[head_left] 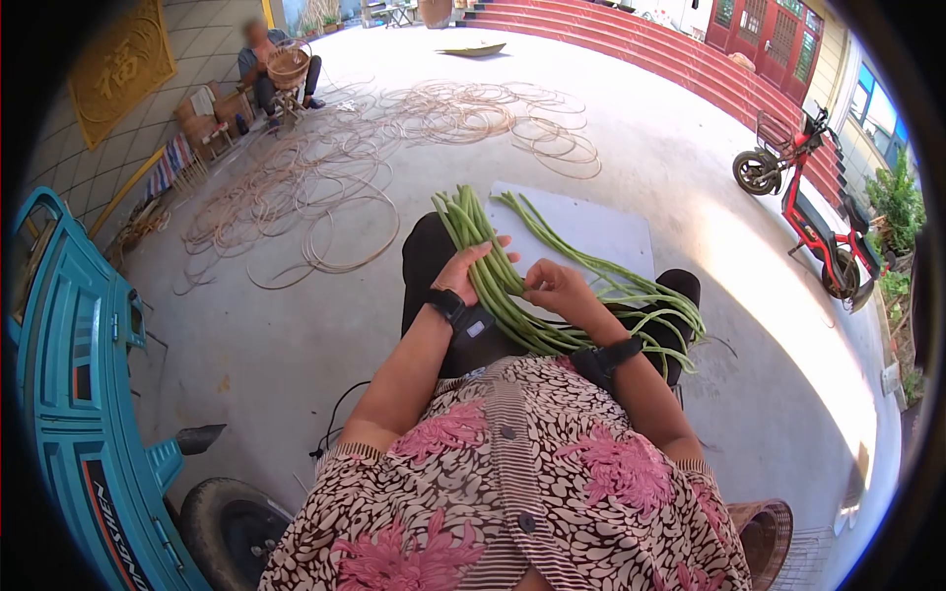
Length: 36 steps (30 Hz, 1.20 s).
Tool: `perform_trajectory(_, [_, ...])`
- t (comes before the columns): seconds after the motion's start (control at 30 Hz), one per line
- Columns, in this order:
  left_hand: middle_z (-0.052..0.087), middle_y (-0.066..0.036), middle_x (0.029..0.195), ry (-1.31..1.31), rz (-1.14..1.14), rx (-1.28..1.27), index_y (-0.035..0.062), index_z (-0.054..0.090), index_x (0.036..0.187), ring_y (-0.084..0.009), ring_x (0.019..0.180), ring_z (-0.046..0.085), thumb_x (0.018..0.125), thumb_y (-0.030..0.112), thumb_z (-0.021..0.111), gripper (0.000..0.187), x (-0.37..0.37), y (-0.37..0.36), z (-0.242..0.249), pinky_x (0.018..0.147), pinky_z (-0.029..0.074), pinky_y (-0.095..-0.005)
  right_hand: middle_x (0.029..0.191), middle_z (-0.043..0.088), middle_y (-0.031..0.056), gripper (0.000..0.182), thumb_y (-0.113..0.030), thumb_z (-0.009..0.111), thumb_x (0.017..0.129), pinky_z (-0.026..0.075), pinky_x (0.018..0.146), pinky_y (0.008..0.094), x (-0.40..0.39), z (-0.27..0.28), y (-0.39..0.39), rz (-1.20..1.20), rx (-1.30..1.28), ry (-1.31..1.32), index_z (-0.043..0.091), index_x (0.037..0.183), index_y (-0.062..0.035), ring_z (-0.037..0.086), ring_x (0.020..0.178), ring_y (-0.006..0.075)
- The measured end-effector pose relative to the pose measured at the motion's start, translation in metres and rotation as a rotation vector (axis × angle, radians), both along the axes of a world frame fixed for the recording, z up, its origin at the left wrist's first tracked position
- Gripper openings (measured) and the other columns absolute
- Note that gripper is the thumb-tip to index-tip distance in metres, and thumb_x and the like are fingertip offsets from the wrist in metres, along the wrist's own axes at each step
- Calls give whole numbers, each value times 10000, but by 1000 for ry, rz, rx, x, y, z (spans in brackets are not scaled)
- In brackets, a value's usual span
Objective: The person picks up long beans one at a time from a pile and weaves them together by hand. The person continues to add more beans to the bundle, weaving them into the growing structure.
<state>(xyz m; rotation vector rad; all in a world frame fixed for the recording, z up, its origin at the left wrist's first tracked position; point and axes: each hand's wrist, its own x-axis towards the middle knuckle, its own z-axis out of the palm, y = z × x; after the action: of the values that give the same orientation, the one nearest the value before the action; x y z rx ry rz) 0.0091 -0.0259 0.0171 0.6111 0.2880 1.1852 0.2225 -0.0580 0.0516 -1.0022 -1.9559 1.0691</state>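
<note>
A thick bundle of green long beans (pixel 512 315) lies across my lap, its ends fanning out over my right knee. My left hand (pixel 463 274) is wrapped round the bundle near its upper end. Beside it, my right hand (pixel 558 289) is closed in a pinch against the beans; what exactly sits between its fingertips is too small to make out. A few more long beans (pixel 562 244) stretch over a pale flat board (pixel 616 231) on the ground just beyond my knees.
Coiled cane strips (pixel 335 177) spread over the concrete ahead. A person (pixel 266 64) sits at the back left with a woven basket (pixel 289 65). A blue vehicle (pixel 89 364) stands at left, a red electric scooter (pixel 813 207) at right. Another basket (pixel 767 532) is by my right side.
</note>
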Motion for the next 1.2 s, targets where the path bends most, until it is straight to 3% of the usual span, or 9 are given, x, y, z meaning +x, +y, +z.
perform_trajectory(0.37, [600,-47,928,-62,-92,73,116,461,1238,-269,899,607,839,130,658,445,-2,8,-6,824,505,-434,700,556,-17,137,-97,680,777,410,565,223,1,-6,2,37,10,-42,572,839,-40,504,634,61])
perform_trajectory(0.53, [593,-46,961,-58,-37,-34,111,491,1185,-262,889,607,848,145,656,376,-1,6,-6,809,509,-434,705,611,58,154,-121,661,757,456,624,281,1,7,-3,25,4,-179,583,838,-16,571,657,134])
perform_trajectory(0.87, [583,-26,982,-23,-14,-34,104,495,1205,-232,875,609,853,167,657,392,-3,8,-7,769,531,-425,713,615,79,136,-118,644,766,459,635,292,4,0,-3,64,23,-158,587,824,-10,580,666,154])
perform_trajectory(1.03, [586,-29,968,-33,-38,-34,99,509,1146,-238,879,604,855,155,648,327,-3,11,-11,796,517,-432,723,623,93,147,-138,650,773,464,642,300,3,-1,-2,69,49,-167,590,815,-11,592,669,174])
perform_trajectory(1.2, [593,-47,899,-85,91,-223,94,512,1102,-239,846,594,861,135,632,272,5,-3,6,851,490,-440,890,633,118,213,-187,668,772,474,723,382,14,-4,24,-337,409,-304,607,931,-59,600,834,265])
